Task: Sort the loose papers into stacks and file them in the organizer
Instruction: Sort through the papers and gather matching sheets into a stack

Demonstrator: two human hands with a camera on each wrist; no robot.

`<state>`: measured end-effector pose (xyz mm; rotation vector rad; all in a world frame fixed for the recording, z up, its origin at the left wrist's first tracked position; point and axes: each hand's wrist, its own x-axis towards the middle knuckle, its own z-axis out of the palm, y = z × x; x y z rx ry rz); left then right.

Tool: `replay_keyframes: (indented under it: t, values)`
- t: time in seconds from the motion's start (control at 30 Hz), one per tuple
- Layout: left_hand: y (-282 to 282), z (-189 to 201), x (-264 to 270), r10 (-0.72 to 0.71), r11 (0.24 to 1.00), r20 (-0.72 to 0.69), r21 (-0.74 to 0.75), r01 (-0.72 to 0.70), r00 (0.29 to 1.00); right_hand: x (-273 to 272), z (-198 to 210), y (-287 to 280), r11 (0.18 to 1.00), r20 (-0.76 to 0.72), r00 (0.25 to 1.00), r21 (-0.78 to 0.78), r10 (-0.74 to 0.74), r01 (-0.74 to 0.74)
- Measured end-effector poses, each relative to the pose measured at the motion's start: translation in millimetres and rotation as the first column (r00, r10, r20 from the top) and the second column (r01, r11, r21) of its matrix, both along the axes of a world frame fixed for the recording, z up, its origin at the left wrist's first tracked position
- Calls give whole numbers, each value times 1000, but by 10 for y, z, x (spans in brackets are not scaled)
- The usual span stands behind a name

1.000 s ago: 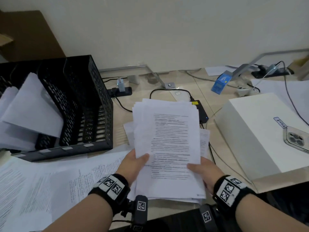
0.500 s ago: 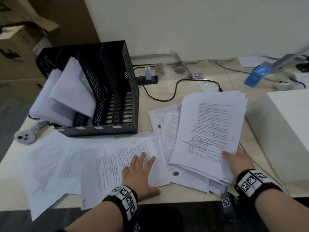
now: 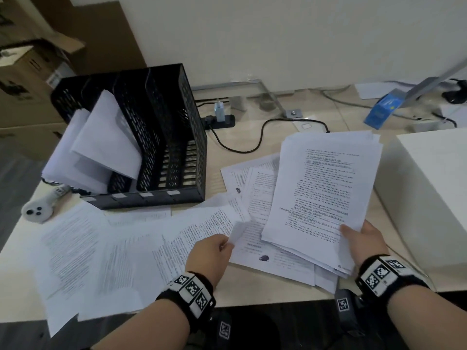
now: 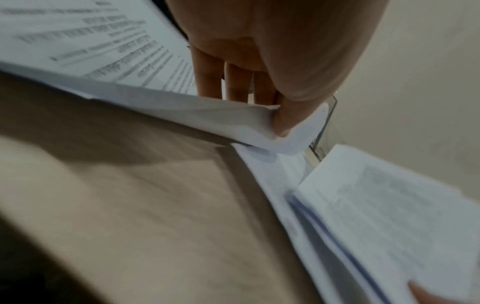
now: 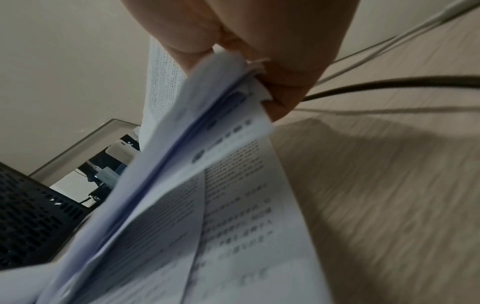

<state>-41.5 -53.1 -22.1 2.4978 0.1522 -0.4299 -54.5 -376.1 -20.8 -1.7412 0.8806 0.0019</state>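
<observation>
From the head view we see the right hand [image 3: 364, 242] gripping a thick stack of printed sheets [image 3: 326, 183] by its near right corner, thumb on top, the stack raised at a slant above more papers on the worktop [image 3: 267, 284]. The left hand [image 3: 211, 253] pinches the corner of a single sheet [image 3: 202, 228] lying among the loose papers [image 3: 83, 256] spread over the near left of the worktop. Behind them stands the black mesh organizer [image 3: 177, 152]; its left compartments hold leaning sheets [image 3: 101, 145], its right ones look bare inside. A white box [image 3: 434, 193] sits just right of the stack, a small white controller [image 3: 38, 210] lies left of the organizer, and a black cable [image 3: 242, 145] runs from a power strip [image 3: 219, 121] at the back.

The left wrist view shows the left hand [image 4: 272, 67] with its thumb pressed against the fingers [image 4: 207, 78], the sheet's corner [image 4: 259, 123] crumpled between them and lifted off the worktop (the picture is blurred).

The right wrist view shows the right hand [image 5: 249, 41] clamped on the stack's corner [image 5: 221, 107], thumb above and fingers beneath, the sheets fanning down toward the organizer [image 5: 28, 214].
</observation>
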Motion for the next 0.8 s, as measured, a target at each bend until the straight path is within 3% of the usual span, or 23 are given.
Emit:
replay_keyframes:
  t: [0.13,0.2,0.27,0.3,0.37,0.43,0.53,0.63,0.8]
  values:
    - [-328,157,244,201,950,44,-252,-184,979,-77,48,-48,1000,-5,1000,25,-2,2]
    - [-524,224,377,259,868,26,-445,-221,965,-108,68,-40,999,-4,1000,44,-6,6]
    - [-697,278,460,177,754,-52,-635,-169,983,-120,68,-56,999,-7,1000,44,-10,10]
    - [-738,272,478,82,767,-45,-635,-92,996,-120,67,-59,999,-9,1000,41,-9,10]
    - [-712,205,477,-82,886,-16,-458,66,997,-114,48,-60,999,-16,1000,52,-13,14]
    - [-587,87,462,-137,972,7,-191,136,991,-117,31,-66,998,-27,999,57,-27,29]
    - [-290,-129,436,-73,977,-122,191,96,990,-117,15,-77,997,-38,998,59,-47,50]
    - [-33,-270,421,-74,937,-251,314,154,965,-95,-11,-94,997,-49,997,50,-58,61]
    - [41,-368,487,-106,927,-240,327,183,965,-34,-51,-92,997,-54,997,49,-59,61]
